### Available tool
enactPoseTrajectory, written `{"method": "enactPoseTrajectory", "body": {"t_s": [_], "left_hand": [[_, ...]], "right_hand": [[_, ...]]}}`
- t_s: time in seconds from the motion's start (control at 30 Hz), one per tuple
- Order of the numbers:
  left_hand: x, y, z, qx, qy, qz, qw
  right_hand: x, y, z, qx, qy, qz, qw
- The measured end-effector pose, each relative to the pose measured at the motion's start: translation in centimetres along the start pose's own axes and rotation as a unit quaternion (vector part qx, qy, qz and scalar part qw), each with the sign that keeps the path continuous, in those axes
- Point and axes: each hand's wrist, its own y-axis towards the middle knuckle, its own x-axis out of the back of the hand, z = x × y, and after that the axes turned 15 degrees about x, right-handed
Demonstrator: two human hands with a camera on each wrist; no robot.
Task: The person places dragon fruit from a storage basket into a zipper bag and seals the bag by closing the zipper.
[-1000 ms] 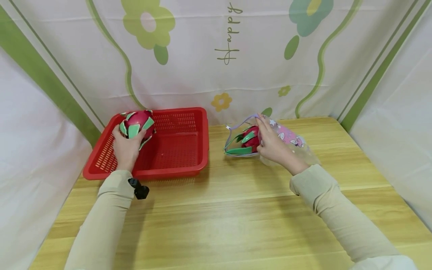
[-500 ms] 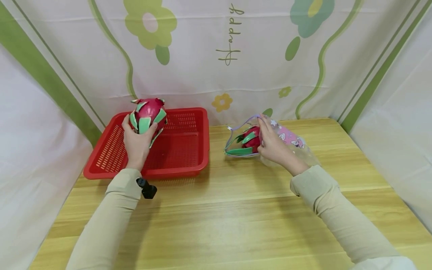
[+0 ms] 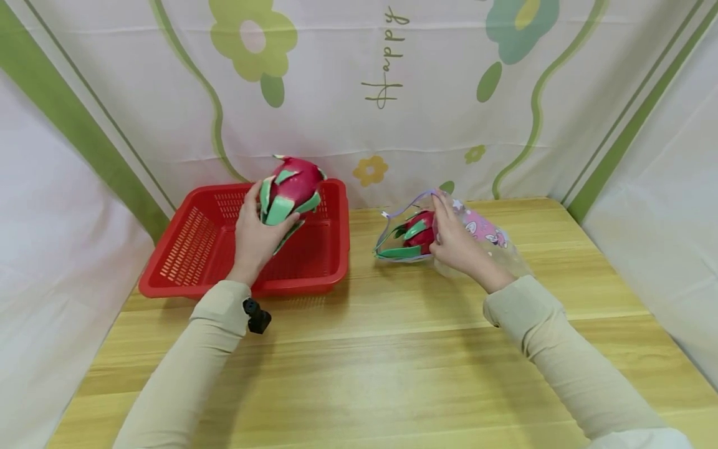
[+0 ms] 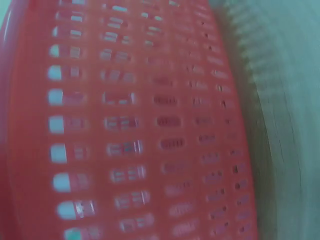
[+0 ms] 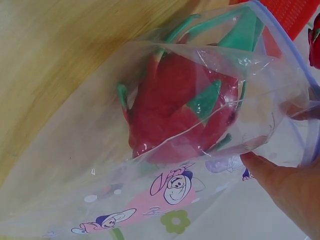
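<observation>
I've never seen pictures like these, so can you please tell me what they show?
There's no robot, just a person's bare left hand and right hand. The wide picture looks down from the person's head; the smaller two are taken from the wrists. On the wooden table sit a red basket and a see-through bag. The left hand holds a dragon fruit over the basket. The right hand holds the bag's edge, and another dragon fruit lies inside the bag.

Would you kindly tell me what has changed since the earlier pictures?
The left hand has carried its dragon fruit rightward and up in the head view, from the left end of the basket toward its right, without letting go. Basket, bag and the right hand gripping the bag stayed put.
</observation>
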Motion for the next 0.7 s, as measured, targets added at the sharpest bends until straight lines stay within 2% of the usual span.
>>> {"method": "enactPoseTrajectory", "body": {"t_s": [0.1,0.27,0.4,0.7], "left_hand": [[-0.7,-0.3,-0.5,-0.016,-0.006,0.023,0.9996],[-1.6,-1.1,-1.7,-0.02,-0.012,0.067,0.9975],[-2.3,-1.8,-2.6,-0.025,-0.007,0.107,0.9939],[-4.4,-3.5,-4.0,-0.057,-0.001,0.167,0.9842]], "right_hand": [[0.0,0.0,0.0,0.0,-0.002,-0.002,1.0],[0.0,0.0,0.0,0.0,-0.003,-0.004,1.0],[0.0,-0.1,0.0,-0.002,-0.004,-0.004,1.0],[0.0,0.0,-0.2,-0.002,-0.002,-0.002,1.0]]}}
